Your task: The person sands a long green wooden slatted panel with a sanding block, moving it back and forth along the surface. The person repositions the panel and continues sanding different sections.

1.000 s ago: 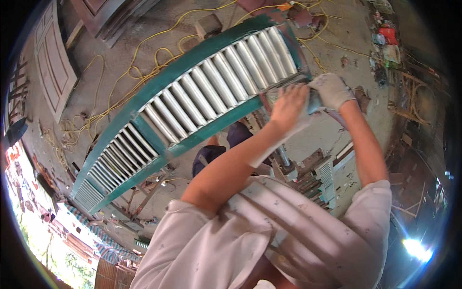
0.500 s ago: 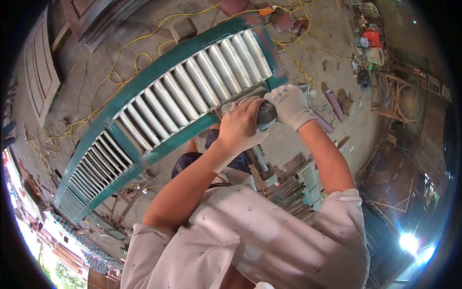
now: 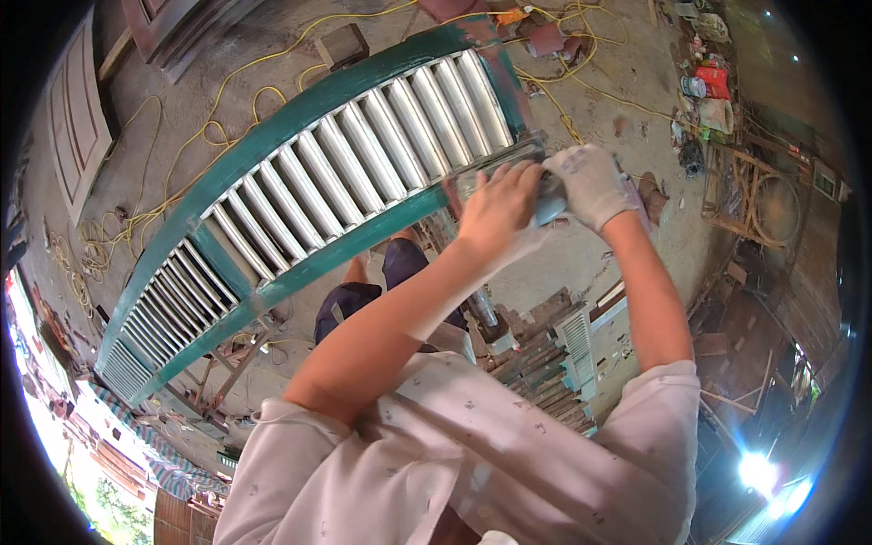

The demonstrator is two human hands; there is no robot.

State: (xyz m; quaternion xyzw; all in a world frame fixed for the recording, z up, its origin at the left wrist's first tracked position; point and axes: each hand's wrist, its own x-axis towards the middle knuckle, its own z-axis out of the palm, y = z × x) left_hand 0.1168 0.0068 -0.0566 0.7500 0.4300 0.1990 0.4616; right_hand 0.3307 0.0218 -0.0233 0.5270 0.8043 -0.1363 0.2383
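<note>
Left hand (image 3: pixel 498 207) and gloved right hand (image 3: pixel 592 189) close together on a grey tool (image 3: pixel 549 202), from my remote view. Yellow cord (image 3: pixel 569 127) and wooden block (image 3: pixel 342 45) on floor, far side; brown door panel (image 3: pixel 77 118) far left; stacked wood pieces (image 3: pixel 536 381) near right. Green louvred panel (image 3: pixel 322 177) stretches left from the hands; tool at its near right corner. Right curls over tool; left lies across, fingers slightly spread, grip I can't tell.

Green frame (image 3: pixel 300 113), silvery slats (image 3: pixel 371 150), off-white glove (image 3: pixel 592 186), pale patterned shirt (image 3: pixel 490 436)
</note>
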